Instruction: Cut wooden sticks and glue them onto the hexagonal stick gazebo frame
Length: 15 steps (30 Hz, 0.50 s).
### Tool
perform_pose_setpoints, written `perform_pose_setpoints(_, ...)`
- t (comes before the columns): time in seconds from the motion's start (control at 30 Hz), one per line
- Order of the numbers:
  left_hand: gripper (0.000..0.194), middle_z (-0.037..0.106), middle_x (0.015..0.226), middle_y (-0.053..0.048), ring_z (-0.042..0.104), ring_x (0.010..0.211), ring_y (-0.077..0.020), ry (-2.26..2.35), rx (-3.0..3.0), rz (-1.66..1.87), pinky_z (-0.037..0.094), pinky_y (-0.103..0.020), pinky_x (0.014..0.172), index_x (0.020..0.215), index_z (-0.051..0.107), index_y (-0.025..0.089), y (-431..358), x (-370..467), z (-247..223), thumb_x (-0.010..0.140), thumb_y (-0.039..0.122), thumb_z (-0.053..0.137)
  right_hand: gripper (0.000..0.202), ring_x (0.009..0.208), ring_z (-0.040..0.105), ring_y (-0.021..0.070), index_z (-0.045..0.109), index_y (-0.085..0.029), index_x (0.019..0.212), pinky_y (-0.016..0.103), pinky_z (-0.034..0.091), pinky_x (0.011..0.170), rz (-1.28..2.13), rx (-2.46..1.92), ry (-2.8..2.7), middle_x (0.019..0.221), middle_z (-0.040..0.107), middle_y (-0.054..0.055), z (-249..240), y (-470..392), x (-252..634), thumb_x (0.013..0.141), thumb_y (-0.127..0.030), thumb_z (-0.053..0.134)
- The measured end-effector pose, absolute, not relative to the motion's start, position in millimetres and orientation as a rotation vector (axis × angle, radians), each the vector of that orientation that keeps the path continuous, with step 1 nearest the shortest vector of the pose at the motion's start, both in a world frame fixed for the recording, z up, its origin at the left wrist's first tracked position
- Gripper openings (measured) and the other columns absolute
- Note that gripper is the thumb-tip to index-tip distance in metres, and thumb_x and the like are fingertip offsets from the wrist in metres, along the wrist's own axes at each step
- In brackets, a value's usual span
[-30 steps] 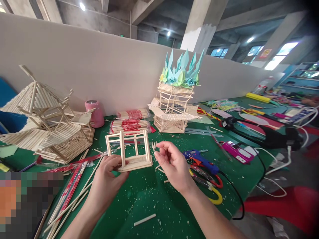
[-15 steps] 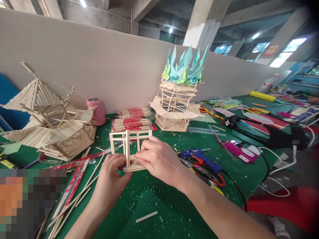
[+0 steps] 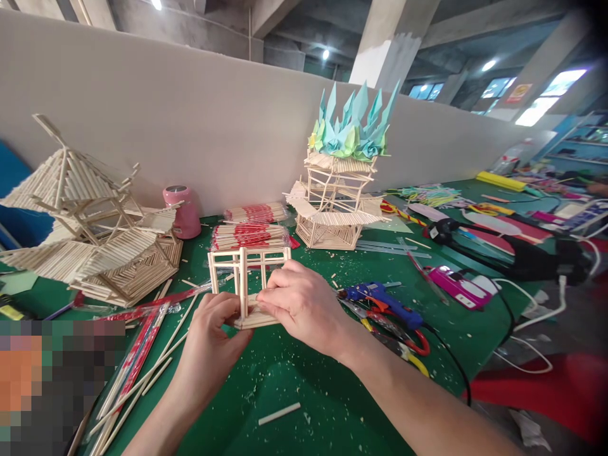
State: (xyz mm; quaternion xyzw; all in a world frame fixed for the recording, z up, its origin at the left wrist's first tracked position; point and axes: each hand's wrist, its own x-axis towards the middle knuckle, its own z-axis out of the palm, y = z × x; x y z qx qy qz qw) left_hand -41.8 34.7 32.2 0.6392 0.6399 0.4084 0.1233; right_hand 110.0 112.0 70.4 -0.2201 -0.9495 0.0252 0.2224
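Chg. vs. 1 s ago: R hand (image 3: 304, 310) has moved in from beside the stick frame (image 3: 244, 278) to its base, and matches its pos. of 0.5 s ago, i.e. travel has given way to a steady contact phase. Stick frame pos.: btwn both hands, posts upright, base down, apparently raised off the green tabletop (image 3: 332, 405), in front of the red-wrapped stick bundles (image 3: 251, 237). L hand (image 3: 213, 329): fingers grasping the L end of the base, thumb on the underside; grip unchanged over the interval. R hand: fingers drawn together at the base floor, R front post hidden behind them; whether they pinch a small pc. can't be told. Judgement: L hand serves as clamp, R hand as setting tool; op. looks like seating or pressing a part at the base, w/ the assy. only partly built (top open, sides unfilled). Caution: excess R-hand pressure could rack the thin posts. Glue gun (image 3: 380, 301) lies on the tabletop, R side, untouched; loose stick (image 3: 279, 413) lies nearer the wearer, also untouched.
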Motion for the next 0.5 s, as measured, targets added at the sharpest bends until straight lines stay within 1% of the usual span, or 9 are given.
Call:
perform_pose_setpoints(0.17,0.014,0.062,0.069,-0.001,0.048,0.066,-0.0180,1.868,1.877,1.176,0.039,-0.031,0.064,0.070,0.064,0.019,34.4,-43.4,30.4,0.071,0.016,0.050,0.023,0.071,0.043,0.0151,0.066,-0.017,0.065,0.026,0.034,0.064,0.071,-0.596,-2.613,0.068,0.058,0.001,69.6,112.0,110.1,0.085,-0.018,0.055)
perform_pose_setpoints(0.5,0.014,0.062,0.068,-0.001,0.047,0.065,-0.0179,1.841,1.862,1.191,0.038,-0.029,0.061,0.069,0.064,0.019,36.6,-41.6,30.9,0.071,0.015,0.050,0.025,0.067,0.043,0.0145,0.065,-0.016,0.063,0.026,0.034,0.062,0.046,-0.574,-2.586,0.066,0.058,0.001,69.1,113.1,109.2,0.085,-0.018,0.054)
